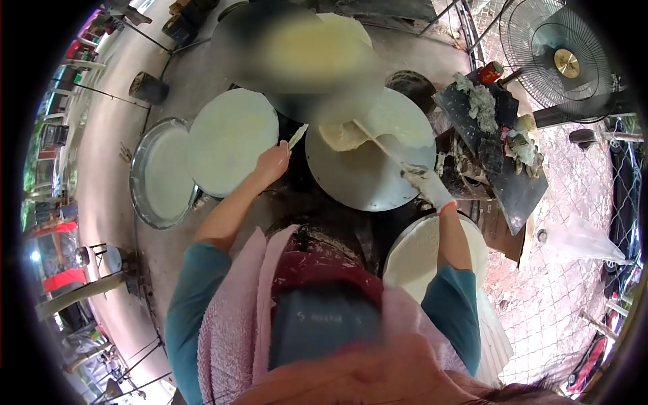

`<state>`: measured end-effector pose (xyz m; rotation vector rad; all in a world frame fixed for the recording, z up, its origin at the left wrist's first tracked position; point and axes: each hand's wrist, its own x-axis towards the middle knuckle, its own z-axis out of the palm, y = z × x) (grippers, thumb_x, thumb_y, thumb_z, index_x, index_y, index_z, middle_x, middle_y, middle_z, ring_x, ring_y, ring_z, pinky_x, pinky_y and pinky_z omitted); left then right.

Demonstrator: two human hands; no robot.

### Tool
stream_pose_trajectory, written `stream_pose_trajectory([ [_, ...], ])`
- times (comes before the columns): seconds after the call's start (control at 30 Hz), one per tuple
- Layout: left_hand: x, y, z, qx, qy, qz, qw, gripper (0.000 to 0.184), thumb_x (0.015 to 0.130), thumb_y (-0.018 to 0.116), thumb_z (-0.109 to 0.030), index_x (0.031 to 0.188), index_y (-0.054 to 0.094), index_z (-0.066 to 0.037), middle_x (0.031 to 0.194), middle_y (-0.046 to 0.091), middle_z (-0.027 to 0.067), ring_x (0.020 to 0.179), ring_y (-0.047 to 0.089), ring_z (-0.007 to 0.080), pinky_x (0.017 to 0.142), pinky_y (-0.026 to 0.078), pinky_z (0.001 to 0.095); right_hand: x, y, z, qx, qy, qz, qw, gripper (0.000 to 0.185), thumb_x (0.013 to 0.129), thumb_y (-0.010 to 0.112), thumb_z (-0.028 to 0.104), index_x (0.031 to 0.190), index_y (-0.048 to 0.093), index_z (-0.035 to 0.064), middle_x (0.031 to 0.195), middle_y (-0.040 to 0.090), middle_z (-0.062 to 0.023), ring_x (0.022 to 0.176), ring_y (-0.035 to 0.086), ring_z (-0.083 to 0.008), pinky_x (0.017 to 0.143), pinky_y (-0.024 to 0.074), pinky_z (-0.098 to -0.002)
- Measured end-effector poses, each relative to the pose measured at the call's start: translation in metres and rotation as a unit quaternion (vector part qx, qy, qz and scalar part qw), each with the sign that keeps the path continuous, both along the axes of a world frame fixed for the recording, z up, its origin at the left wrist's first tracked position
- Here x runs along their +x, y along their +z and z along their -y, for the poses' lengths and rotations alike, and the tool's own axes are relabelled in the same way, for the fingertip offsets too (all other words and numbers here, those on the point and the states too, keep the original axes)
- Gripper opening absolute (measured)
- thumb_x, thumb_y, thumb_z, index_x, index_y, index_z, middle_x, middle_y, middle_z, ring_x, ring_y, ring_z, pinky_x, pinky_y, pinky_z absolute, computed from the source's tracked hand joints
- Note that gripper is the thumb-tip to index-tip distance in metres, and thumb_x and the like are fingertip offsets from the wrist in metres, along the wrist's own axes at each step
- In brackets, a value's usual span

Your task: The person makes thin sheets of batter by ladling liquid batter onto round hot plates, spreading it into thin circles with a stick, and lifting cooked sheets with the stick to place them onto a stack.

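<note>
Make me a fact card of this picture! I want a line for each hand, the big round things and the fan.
left hand: holds a pale flat strip
right hand: seems gloved, holds a long thin stick
under the stick: big round metal plate, partly covered in something pale
middle left: round disc with a pale top
far left: basin with something pale inside
fan: upper right, round wire cage
blurry part: top middle, hard to tell

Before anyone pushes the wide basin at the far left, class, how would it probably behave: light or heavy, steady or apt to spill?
The basin is probably heavy, since pale contents spread across its width. If those are as runny as their smooth surface suggests, a quick shove could slosh them. Its broad, low shape should make it slow to tip.
</note>
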<state>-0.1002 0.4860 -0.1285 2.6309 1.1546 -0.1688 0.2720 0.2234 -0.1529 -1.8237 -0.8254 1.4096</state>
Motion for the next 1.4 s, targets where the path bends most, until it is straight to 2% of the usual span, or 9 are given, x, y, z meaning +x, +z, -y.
stream_pose_trajectory([
  [0.13, -0.047, 0.018, 0.018, 0.013, -0.066, -0.057, 0.996, 0.030, 0.091, 0.048, -0.013, 0.113, 0.048, 0.008, 0.082, 0.062, 0.0214, 0.068, 0.062, 0.0377, 0.056, 0.049, 0.0472, -0.035, 0.029, 0.012, -0.081, 0.021, -0.131, 0.988, 0.037, 0.090, 0.063, 0.021, 0.125, 0.059, 0.0090, 0.069, 0.049, 0.0090, 0.044, 0.031, -0.0002, 0.038, 0.0228, -0.0210],
  [0.3, -0.102, 0.036, 0.065, -0.061, -0.125, -0.123, 0.983, 0.037, 0.086, 0.048, -0.009, 0.119, 0.047, 0.009, 0.089, 0.062, 0.0205, 0.072, 0.065, 0.0357, 0.054, 0.050, 0.0450, -0.080, 0.007, 0.089, -0.046, -0.045, -0.120, 0.991, 0.039, 0.086, 0.068, 0.018, 0.122, 0.061, 0.0056, 0.076, 0.058, 0.0056, 0.061, 0.049, -0.0028, 0.053, 0.0387, -0.0177],
  [0.4, -0.152, -0.059, 0.074, 0.116, -0.319, -0.101, 0.935, 0.040, 0.092, 0.051, -0.022, 0.120, 0.048, 0.007, 0.080, 0.062, 0.0140, 0.062, 0.060, 0.0284, 0.049, 0.046, 0.0369, -0.145, 0.030, 0.115, -0.003, -0.226, -0.224, 0.948, 0.042, 0.083, 0.071, 0.016, 0.122, 0.059, 0.0041, 0.085, 0.060, 0.0026, 0.072, 0.055, -0.0064, 0.060, 0.0445, -0.0199],
  [0.53, -0.126, -0.037, 0.045, -0.174, -0.178, 0.120, 0.961, 0.030, 0.095, 0.051, -0.023, 0.111, 0.055, 0.003, 0.072, 0.059, 0.0134, 0.057, 0.056, 0.0281, 0.046, 0.040, 0.0366, -0.238, 0.046, 0.062, -0.001, -0.370, -0.412, 0.833, 0.015, 0.086, 0.067, 0.019, 0.097, 0.059, 0.0120, 0.058, 0.039, 0.0056, 0.041, 0.034, -0.0073, 0.038, 0.0281, -0.0225],
  [0.73, -0.144, 0.040, -0.014, -0.164, -0.027, 0.282, 0.945, 0.029, 0.094, 0.056, -0.022, 0.107, 0.057, 0.003, 0.084, 0.062, 0.0237, 0.071, 0.062, 0.0362, 0.057, 0.046, 0.0437, -0.327, -0.002, -0.140, 0.073, -0.419, -0.397, 0.813, 0.016, 0.090, 0.063, 0.030, 0.086, 0.056, 0.0161, 0.056, 0.046, 0.0043, 0.040, 0.042, -0.0101, 0.036, 0.0335, -0.0267],
  [0.93, -0.217, -0.029, -0.066, -0.221, 0.044, 0.363, 0.904, 0.031, 0.091, 0.061, -0.019, 0.109, 0.055, 0.005, 0.087, 0.062, 0.0238, 0.077, 0.062, 0.0352, 0.068, 0.048, 0.0416, -0.369, -0.066, -0.179, 0.032, -0.546, 0.084, 0.833, 0.028, 0.091, 0.058, 0.031, 0.100, 0.064, 0.0049, 0.070, 0.059, -0.0036, 0.061, 0.055, -0.0160, 0.058, 0.0425, -0.0299],
  [1.13, -0.249, -0.033, -0.051, -0.085, 0.026, 0.427, 0.900, 0.028, 0.092, 0.060, -0.018, 0.106, 0.054, 0.006, 0.082, 0.061, 0.0193, 0.073, 0.059, 0.0302, 0.067, 0.048, 0.0381, -0.342, -0.051, -0.093, 0.027, -0.628, -0.060, 0.775, 0.033, 0.092, 0.057, 0.031, 0.094, 0.064, -0.0012, 0.067, 0.055, 0.0010, 0.062, 0.048, -0.0095, 0.058, 0.0404, -0.0278],
  [1.3, -0.249, -0.029, -0.042, 0.111, -0.093, 0.316, 0.938, 0.024, 0.092, 0.060, -0.016, 0.101, 0.053, 0.005, 0.080, 0.060, 0.0167, 0.069, 0.058, 0.0278, 0.063, 0.047, 0.0368, -0.358, -0.058, -0.084, -0.032, -0.307, 0.304, 0.902, 0.045, 0.096, 0.042, 0.042, 0.101, 0.062, 0.0017, 0.091, 0.063, -0.0279, 0.092, 0.058, -0.0470, 0.078, 0.0468, -0.0520],
  [1.4, -0.235, -0.015, -0.028, 0.200, -0.121, 0.317, 0.919, 0.021, 0.092, 0.060, -0.014, 0.100, 0.054, 0.005, 0.081, 0.060, 0.0169, 0.069, 0.058, 0.0272, 0.063, 0.047, 0.0364, -0.346, -0.012, -0.055, -0.149, -0.320, 0.312, 0.882, 0.042, 0.095, 0.044, 0.041, 0.102, 0.059, 0.0027, 0.087, 0.065, -0.0254, 0.086, 0.060, -0.0459, 0.074, 0.0473, -0.0538],
])
